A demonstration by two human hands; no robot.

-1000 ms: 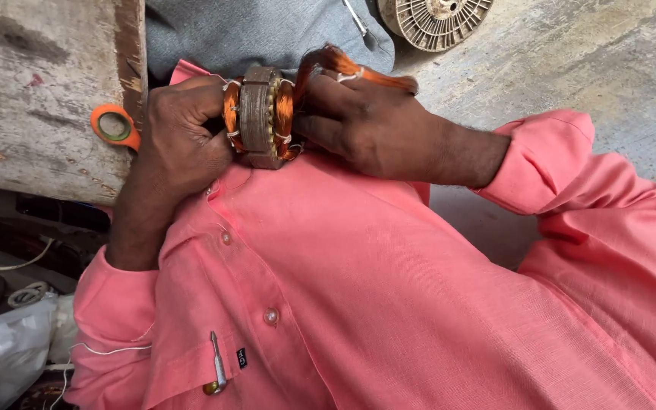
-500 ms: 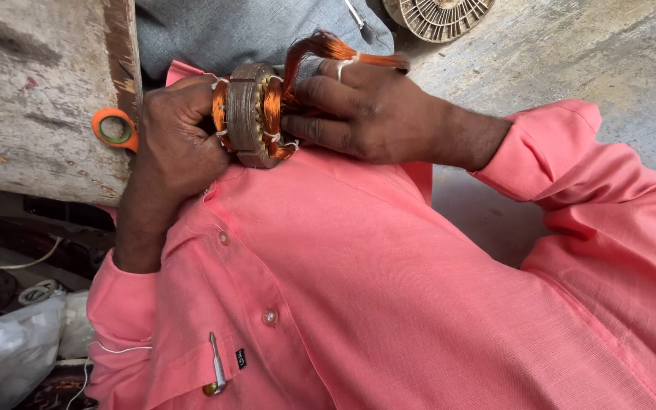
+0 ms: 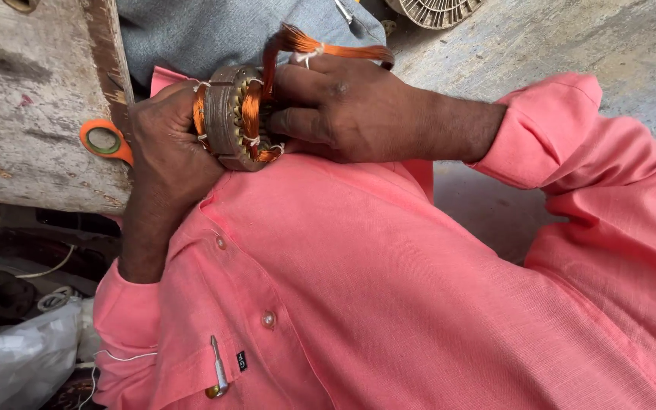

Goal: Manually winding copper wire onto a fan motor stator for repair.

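In the head view, both hands hold a motor stator [image 3: 231, 118], a grey metal ring wound with copper wire, just above the chest of a pink shirt [image 3: 358, 288]. The left hand [image 3: 165, 148] is clamped around the stator's left side, its fingertips hidden behind the ring. The right hand [image 3: 351, 110] presses against the right face, fingers closed on the copper windings; 1 loop of copper wire [image 3: 305, 47] arches over its knuckles, its far end hidden behind the hand. An orange scissor handle [image 3: 102, 140] peeks out behind the left hand, blades hidden. A worn wooden table [image 3: 24, 99] fills the upper left. A fan-like part [image 3: 434, 9] is cut off at the top edge. A pen clip [image 3: 218, 368] shows on the pocket.
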